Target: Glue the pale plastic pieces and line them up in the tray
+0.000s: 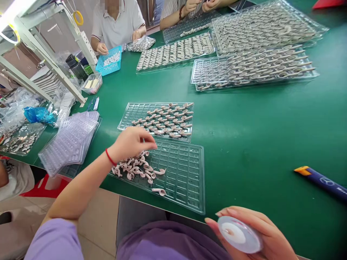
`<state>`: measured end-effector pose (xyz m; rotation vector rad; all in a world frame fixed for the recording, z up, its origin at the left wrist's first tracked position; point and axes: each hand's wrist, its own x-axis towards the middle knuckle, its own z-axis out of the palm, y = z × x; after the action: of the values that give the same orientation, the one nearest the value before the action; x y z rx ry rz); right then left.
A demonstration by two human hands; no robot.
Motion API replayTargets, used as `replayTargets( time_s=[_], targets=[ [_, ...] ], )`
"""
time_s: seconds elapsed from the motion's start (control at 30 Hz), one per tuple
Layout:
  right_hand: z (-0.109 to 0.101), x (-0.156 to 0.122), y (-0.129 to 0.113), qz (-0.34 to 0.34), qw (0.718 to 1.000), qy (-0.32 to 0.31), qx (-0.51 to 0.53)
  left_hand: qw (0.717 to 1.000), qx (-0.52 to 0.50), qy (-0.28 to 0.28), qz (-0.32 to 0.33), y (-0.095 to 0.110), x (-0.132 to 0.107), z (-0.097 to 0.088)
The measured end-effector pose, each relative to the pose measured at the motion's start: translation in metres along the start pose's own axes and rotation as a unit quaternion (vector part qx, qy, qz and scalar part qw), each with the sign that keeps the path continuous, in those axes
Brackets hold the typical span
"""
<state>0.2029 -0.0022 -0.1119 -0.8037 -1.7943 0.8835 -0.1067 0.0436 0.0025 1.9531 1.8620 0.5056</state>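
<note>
My left hand, with a red cord at the wrist, hovers over the near clear plastic tray. Its thumb and fingertips come together; anything between them is too small to make out. Beneath and beside it, a heap of pale, stemmed earphone shells covers the tray's left part, and one loose earphone shell lies by the front edge. Just beyond, a second tray carries rows of similar shells. At lower right, my right hand grips a round translucent bottle, its whitish end facing me.
Stacked trays lie at left. Filled trays stand at the back right, and a blue tube at the right. Across the table, a person's hand touches a blue basket; another person's hands show at the top.
</note>
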Motion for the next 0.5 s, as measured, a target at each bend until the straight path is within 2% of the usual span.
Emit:
replayTargets(
  time_s=[0.07,0.13,0.27,0.33,0.4,0.5],
  targets=[
    [0.001,0.002,-0.003,0.002,1.0,-0.001,0.0,0.998,0.044,-0.041,0.036,0.024,-0.018,0.016],
    [0.001,0.002,-0.003,0.004,1.0,-0.003,0.001,0.991,0.118,-0.055,0.035,0.039,-0.031,0.03],
    [0.0,-0.002,0.0,0.005,1.0,0.001,0.005,0.975,0.21,-0.075,0.017,0.045,-0.04,0.047],
    [-0.001,-0.003,0.001,0.005,1.0,0.0,0.001,0.981,0.185,-0.063,0.014,0.046,-0.043,0.048],
    [-0.001,-0.003,0.002,0.006,1.0,-0.005,0.0,0.993,0.112,-0.037,-0.006,0.05,-0.051,0.047],
    [-0.002,-0.001,0.002,0.022,1.0,-0.003,-0.008,0.993,-0.093,-0.021,-0.072,0.059,-0.073,0.047]
  ],
)
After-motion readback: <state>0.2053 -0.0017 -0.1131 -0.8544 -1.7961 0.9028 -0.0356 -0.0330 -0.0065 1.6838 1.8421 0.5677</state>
